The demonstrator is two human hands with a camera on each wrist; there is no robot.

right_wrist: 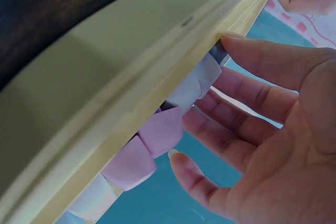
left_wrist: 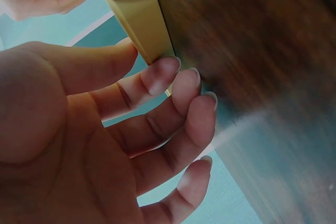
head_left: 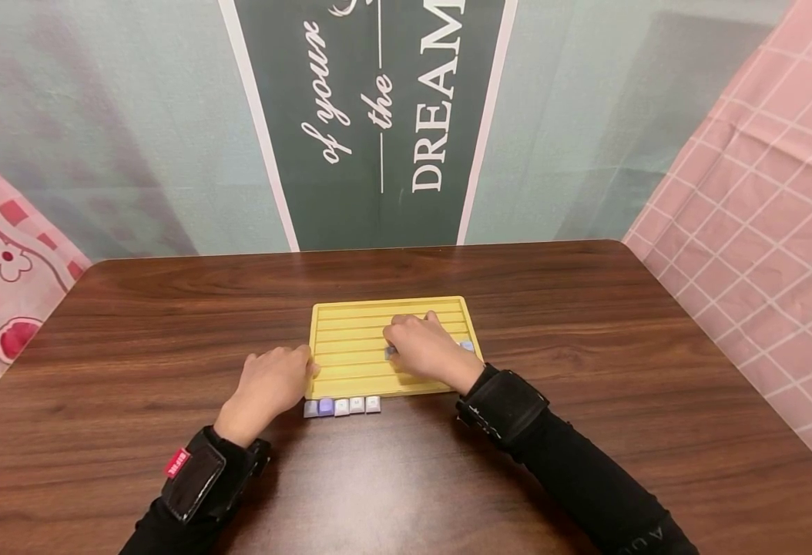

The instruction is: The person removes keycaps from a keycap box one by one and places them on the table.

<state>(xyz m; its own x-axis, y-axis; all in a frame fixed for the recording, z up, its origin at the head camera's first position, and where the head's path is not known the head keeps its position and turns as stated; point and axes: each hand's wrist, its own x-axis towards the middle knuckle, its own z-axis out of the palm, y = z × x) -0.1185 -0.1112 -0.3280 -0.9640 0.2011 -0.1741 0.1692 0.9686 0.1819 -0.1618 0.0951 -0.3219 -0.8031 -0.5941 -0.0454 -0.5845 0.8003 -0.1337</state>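
A yellow ridged tray (head_left: 350,370) lies on the table. My left hand (head_left: 274,379) grips its left edge; in the left wrist view the thumb and index finger are on either side of the tray's side wall (left_wrist: 144,30). Over the middle of the tray, my right hand (head_left: 423,347) pinches a dark grey keycap (right_wrist: 218,52) between thumb and fingers at the end of a row. Along that row stand white keycaps (right_wrist: 184,94) and pink keycaps (right_wrist: 161,131). In the head view the right hand hides most of the row; a pale blue keycap (head_left: 467,346) shows at its right end.
Several loose keycaps (head_left: 341,407), grey, purple and white, line up on the table along the tray's front edge at the left. The brown wooden table (head_left: 586,347) extends around the tray. Behind it hangs a printed cloth (head_left: 551,154), with a pink checked cloth (head_left: 759,231) at the right.
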